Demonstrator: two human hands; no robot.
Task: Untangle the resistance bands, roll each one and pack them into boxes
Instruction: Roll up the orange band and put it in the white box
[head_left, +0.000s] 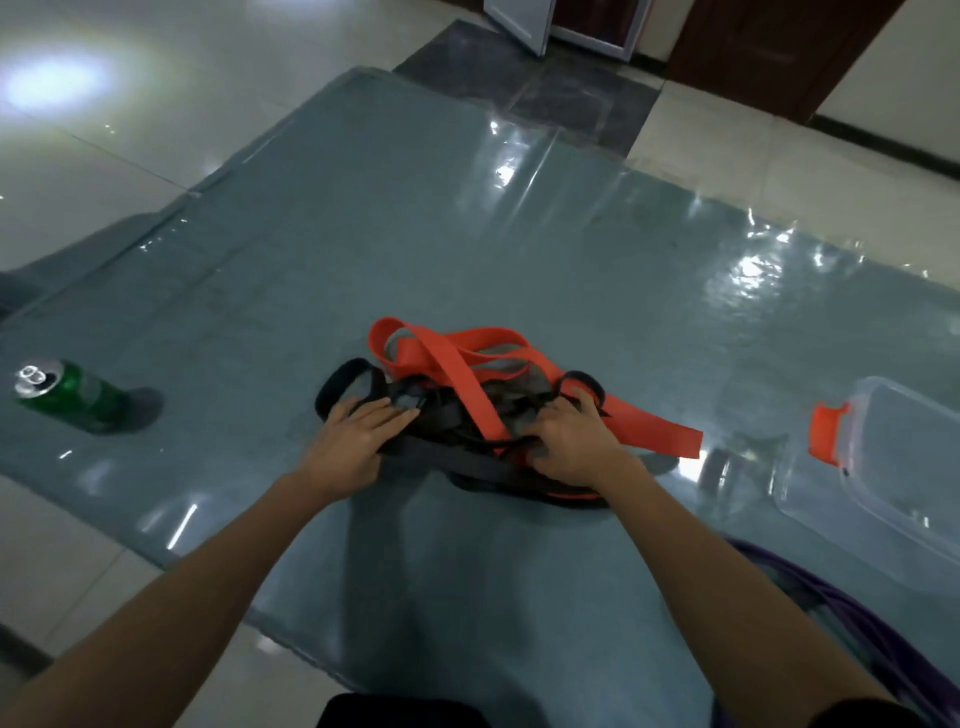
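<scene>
A tangled heap of resistance bands lies in the middle of a grey-blue mat (415, 218). An orange band (457, 369) loops over the top and trails off to the right. Black bands (457, 415) sit knotted under it. My left hand (358, 436) rests flat on the left side of the black bands, fingers spread. My right hand (576, 441) has its fingers curled into the right side of the heap, on black and orange strands. A purple band (852, 623) lies at the lower right beside my right forearm.
A clear plastic box (893, 467) with an orange clip (826, 431) stands on the mat at the right. A green drink can (67, 392) stands at the mat's left edge. Glossy floor tiles surround the mat; a door is at the far top.
</scene>
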